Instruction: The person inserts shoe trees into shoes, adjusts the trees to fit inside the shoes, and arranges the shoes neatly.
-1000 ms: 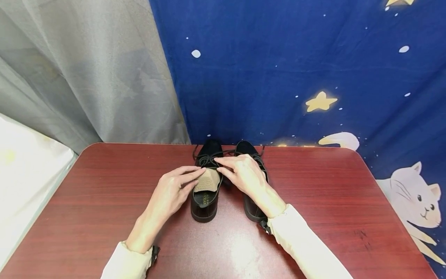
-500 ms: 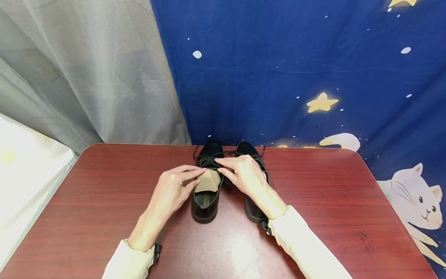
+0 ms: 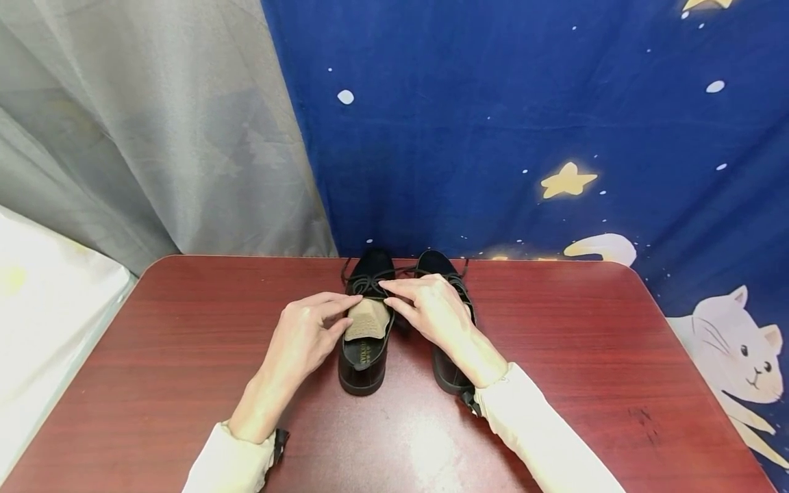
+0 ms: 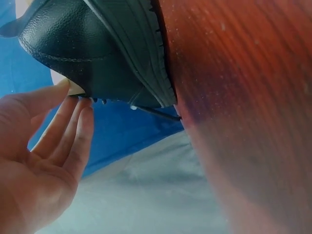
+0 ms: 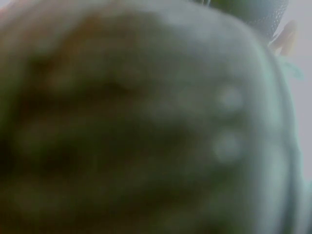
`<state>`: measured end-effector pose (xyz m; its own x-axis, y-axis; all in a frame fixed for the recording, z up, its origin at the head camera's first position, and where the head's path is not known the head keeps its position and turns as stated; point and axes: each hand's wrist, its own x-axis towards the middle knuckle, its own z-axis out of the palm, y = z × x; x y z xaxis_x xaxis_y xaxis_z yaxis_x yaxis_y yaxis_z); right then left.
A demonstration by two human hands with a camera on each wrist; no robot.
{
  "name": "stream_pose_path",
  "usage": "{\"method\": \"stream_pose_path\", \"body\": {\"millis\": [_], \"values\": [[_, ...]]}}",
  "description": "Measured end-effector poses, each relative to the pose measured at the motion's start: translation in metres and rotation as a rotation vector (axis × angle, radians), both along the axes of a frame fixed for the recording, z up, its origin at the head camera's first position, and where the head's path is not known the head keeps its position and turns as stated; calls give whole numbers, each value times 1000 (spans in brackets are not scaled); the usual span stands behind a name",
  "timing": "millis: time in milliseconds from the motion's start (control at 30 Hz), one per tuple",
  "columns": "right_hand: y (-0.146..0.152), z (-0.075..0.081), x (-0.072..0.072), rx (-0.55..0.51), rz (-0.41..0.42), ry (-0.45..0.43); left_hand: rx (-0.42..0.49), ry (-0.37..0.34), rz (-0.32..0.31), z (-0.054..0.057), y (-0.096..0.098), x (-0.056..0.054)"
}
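A black lace-up shoe (image 3: 364,376) stands on the table in the head view, toe pointing away. Out of its opening comes a beige flap (image 3: 368,320); whether this is a tongue or an insert I cannot tell. My left hand (image 3: 305,335) pinches the flap's left edge; in the left wrist view the thumb (image 4: 53,96) lies against its beige edge. From the other side my right hand (image 3: 437,311) holds thumb and forefinger at the flap's upper right corner, beside the laces (image 3: 366,282). A second black shoe (image 3: 434,260) stands partly hidden under that hand. The right wrist view is mostly blocked and blurred.
The reddish-brown table (image 3: 555,342) ends just behind the shoe toes. Beyond it hang a grey curtain (image 3: 203,137) and a blue star-patterned curtain (image 3: 462,137). A white surface (image 3: 55,329) lies beyond the table's left edge.
Both hands stay at the same shoe. My left hand's fingers shift only very slightly along the beige flap; the shoes keep their places.
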<state>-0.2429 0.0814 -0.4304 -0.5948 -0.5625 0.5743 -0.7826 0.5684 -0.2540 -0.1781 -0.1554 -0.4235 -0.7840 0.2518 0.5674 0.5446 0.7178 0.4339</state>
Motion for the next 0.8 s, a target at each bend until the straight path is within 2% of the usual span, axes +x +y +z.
{"method": "stream_pose_path", "body": {"millis": [233,467,800], "values": [[0,0,0,-11,8,-1,-27,-22,11,3,0,-1],[-1,1,0,-7,1,-26,-54,-42,50,4,2,-4],[-1,2,1,-1,0,-22,-64,-110,71,7,5,-7]]}}
